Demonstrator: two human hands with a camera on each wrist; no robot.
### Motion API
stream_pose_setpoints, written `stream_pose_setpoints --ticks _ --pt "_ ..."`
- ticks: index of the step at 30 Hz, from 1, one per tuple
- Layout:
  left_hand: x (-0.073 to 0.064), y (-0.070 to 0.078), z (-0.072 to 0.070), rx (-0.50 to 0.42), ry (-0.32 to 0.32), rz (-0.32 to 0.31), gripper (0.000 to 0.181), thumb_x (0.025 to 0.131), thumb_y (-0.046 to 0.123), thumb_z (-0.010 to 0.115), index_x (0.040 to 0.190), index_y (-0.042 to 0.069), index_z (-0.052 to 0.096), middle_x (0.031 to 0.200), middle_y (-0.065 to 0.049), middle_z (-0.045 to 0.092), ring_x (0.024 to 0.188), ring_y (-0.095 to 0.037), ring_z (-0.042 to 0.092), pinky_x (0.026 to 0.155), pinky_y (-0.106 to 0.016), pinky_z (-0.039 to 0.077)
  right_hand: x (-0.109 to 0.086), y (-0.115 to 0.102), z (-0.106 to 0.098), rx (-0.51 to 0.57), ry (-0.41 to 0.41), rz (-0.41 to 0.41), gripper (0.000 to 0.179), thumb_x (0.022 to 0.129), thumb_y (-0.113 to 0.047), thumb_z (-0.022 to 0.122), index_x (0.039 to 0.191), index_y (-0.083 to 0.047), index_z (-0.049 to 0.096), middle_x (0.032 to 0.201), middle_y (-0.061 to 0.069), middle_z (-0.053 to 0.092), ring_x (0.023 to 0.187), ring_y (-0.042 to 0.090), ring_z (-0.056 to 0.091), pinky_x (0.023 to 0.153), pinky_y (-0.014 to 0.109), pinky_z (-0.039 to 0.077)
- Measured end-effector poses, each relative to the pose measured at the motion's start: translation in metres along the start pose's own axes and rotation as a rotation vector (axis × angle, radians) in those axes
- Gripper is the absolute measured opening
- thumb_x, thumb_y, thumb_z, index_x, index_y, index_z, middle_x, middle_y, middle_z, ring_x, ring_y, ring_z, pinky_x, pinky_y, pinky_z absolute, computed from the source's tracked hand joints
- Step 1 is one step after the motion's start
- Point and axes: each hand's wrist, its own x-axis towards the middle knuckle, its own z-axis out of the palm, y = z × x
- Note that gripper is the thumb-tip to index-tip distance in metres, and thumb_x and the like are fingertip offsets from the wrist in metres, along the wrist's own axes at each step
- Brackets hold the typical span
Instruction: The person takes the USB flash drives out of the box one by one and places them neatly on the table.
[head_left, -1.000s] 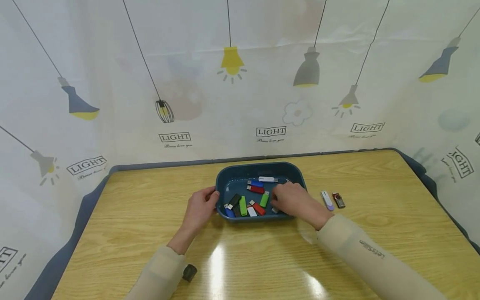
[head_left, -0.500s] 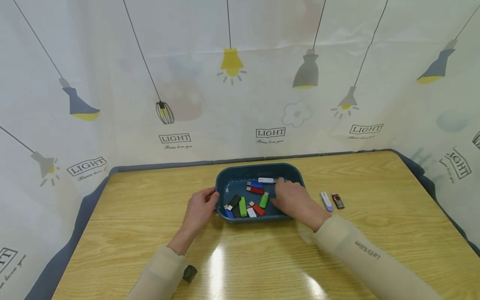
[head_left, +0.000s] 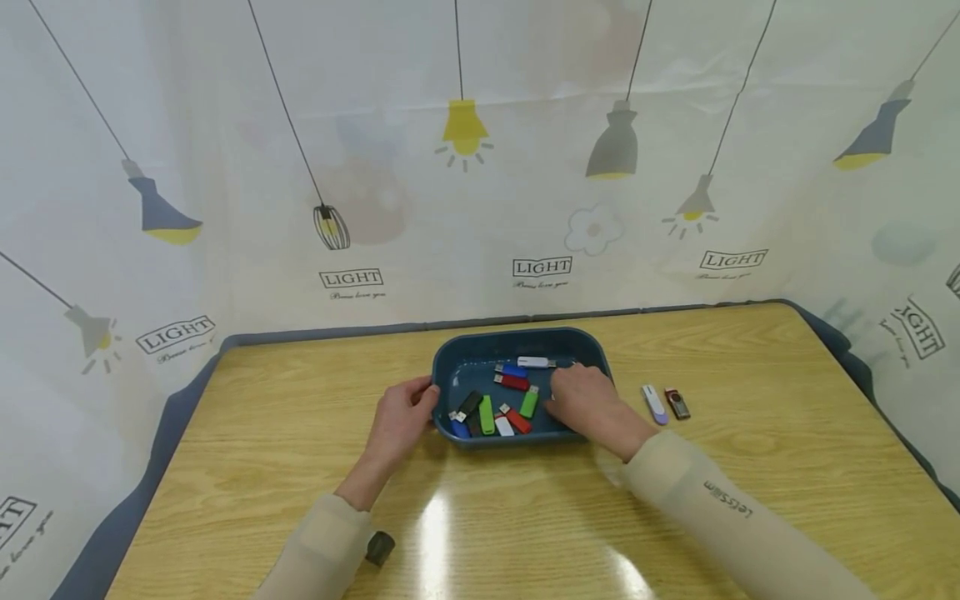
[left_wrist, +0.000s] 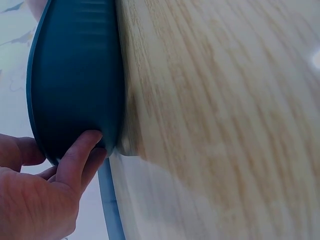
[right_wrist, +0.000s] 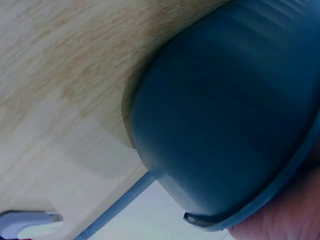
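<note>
A dark teal plastic tub [head_left: 517, 442] sits on the table with several USB sticks inside. My left hand [head_left: 401, 418] grips its left end, the thumb at the rim and the fingers against the outer wall [left_wrist: 80, 75]. Reaching over the right side, my right hand [head_left: 588, 404] is down inside the tub. Its fingertips are hidden, and I cannot tell what they hold. Closest to it lie a green USB stick [head_left: 529, 403] and a white one [head_left: 534, 362]. Further left are red sticks, such as a dark red one [head_left: 512, 382], a bright green one [head_left: 487, 415] and a black one [head_left: 469, 403].
On the wooden table [head_left: 300, 433], right of the tub, lie a white-and-lilac USB stick [head_left: 655, 405] and a red-and-grey one [head_left: 677, 403]. A small black object [head_left: 380, 547] shows beside the left sleeve. A lamp-printed curtain [head_left: 420, 250] stands behind the table.
My right hand's fingers stretched toward the white stick half a second ago and have drawn back. A greyish stick end visible under that hand one second ago is out of sight. The left hand stays put.
</note>
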Motion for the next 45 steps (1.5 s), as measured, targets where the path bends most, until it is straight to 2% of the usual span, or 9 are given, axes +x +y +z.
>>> stream_pose_setpoints --ticks 10,17,24,26,29,32,38,45 --pt "0.001 -0.001 0.002 0.008 0.003 0.014 0.037 0.107 0.013 0.055 0.136 -0.009 0.061 0.121 -0.025 0.07 0.096 -0.03 0.072 0.075 -0.037 0.065 0.002 0.005 0.001 0.059 0.002 -0.033 0.036 0.097 -0.017 0.069 0.065 -0.008 0.058 0.062 0.004 0.053 0.056 0.019 0.049 0.049 0.028 0.036" --pt "0.001 -0.003 0.002 0.0 0.009 0.016 0.037 0.107 0.014 0.055 0.135 -0.009 0.062 0.119 -0.024 0.071 0.094 -0.029 0.072 0.074 -0.038 0.065 -0.004 0.009 -0.001 0.115 0.078 -0.057 0.034 0.097 -0.017 0.07 0.066 -0.008 0.058 0.06 0.004 0.05 0.054 0.018 0.048 0.048 0.027 0.035" --pt "0.001 -0.002 0.002 0.004 0.013 0.017 0.037 0.106 0.014 0.055 0.134 -0.009 0.062 0.118 -0.024 0.072 0.092 -0.028 0.073 0.074 -0.039 0.065 -0.015 0.014 -0.014 0.225 0.142 -0.032 0.039 0.097 -0.02 0.071 0.063 -0.011 0.055 0.055 -0.001 0.041 0.05 0.015 0.044 0.047 0.026 0.031" --pt "0.001 -0.002 0.002 0.004 0.01 0.016 0.037 0.107 0.014 0.055 0.135 -0.009 0.062 0.118 -0.024 0.071 0.092 -0.027 0.073 0.074 -0.039 0.065 -0.018 0.016 -0.018 0.254 0.151 -0.019 0.034 0.097 -0.021 0.072 0.067 -0.01 0.06 0.057 -0.001 0.043 0.052 0.015 0.045 0.049 0.026 0.033" --pt "0.001 -0.002 0.001 0.007 0.009 0.009 0.037 0.107 0.014 0.055 0.136 -0.008 0.062 0.118 -0.023 0.071 0.092 -0.027 0.073 0.074 -0.038 0.065 -0.022 0.019 -0.022 0.283 0.163 -0.017 0.021 0.097 -0.022 0.072 0.085 -0.006 0.07 0.066 -0.001 0.056 0.058 0.015 0.052 0.053 0.028 0.042" --pt "0.001 -0.002 0.001 0.006 0.007 0.007 0.037 0.107 0.014 0.055 0.135 -0.008 0.062 0.118 -0.023 0.071 0.093 -0.027 0.073 0.075 -0.038 0.065 -0.027 0.022 -0.025 0.319 0.18 -0.035 0.019 0.098 -0.022 0.072 0.1 -0.003 0.072 0.079 0.001 0.066 0.066 0.015 0.057 0.061 0.031 0.051" --pt "0.002 -0.002 0.001 0.001 0.004 0.003 0.037 0.106 0.014 0.055 0.135 -0.009 0.062 0.118 -0.023 0.071 0.094 -0.027 0.073 0.075 -0.038 0.065 -0.039 0.03 -0.03 0.403 0.204 -0.03 0.023 0.098 -0.024 0.072 0.106 -0.003 0.072 0.087 0.003 0.071 0.073 0.016 0.062 0.065 0.032 0.056" --pt "0.001 -0.001 0.001 0.008 0.01 0.004 0.037 0.107 0.015 0.055 0.135 -0.008 0.062 0.117 -0.022 0.072 0.093 -0.027 0.072 0.075 -0.037 0.065 -0.056 0.05 -0.038 0.402 0.282 -0.009 0.03 0.099 -0.029 0.07 0.11 -0.001 0.074 0.092 0.004 0.073 0.079 0.018 0.065 0.067 0.035 0.055"
